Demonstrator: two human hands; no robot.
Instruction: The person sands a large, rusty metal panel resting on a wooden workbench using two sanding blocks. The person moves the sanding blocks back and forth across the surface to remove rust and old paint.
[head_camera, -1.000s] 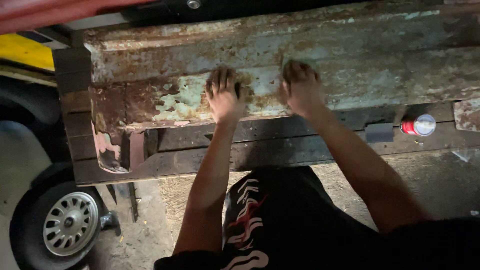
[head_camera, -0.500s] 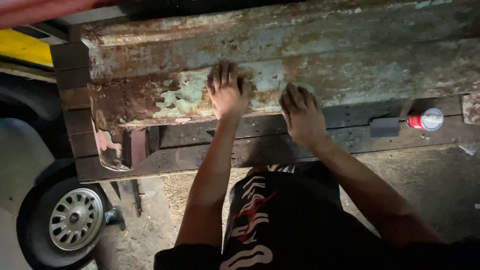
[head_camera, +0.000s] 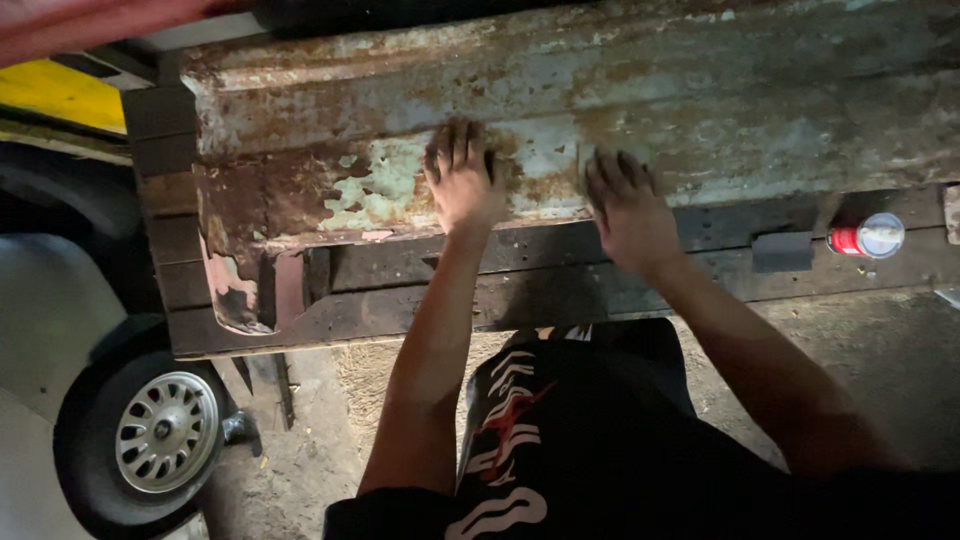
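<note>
1. we see a long rusty metal panel (head_camera: 640, 110) lying across a dark wooden platform (head_camera: 420, 300), its pale green paint flaking off in patches over brown rust.
2. the left hand (head_camera: 462, 180) lies flat on the panel's lower face, palm down, fingers spread and pointing away from the body; it presses on the metal and grips nothing.
3. the right hand (head_camera: 625, 205) rests just beside it to the right, also open and palm down, fingers on the panel's lower edge and the heel of the hand over the dark boards; it holds nothing either.
4. the two hands are near each other but apart, both toward the middle of the panel's length.
5. the panel's left end curls down over the platform's boards, where the paint is most peeled.
6. a red can (head_camera: 866, 238) with a pale top lies on its side on the platform to the far right, with a small dark block (head_camera: 782, 251) just beside it.
7. below left, a car wheel (head_camera: 160, 435) with a silver hubcap stands on the dirt floor (head_camera: 880, 350).
</note>
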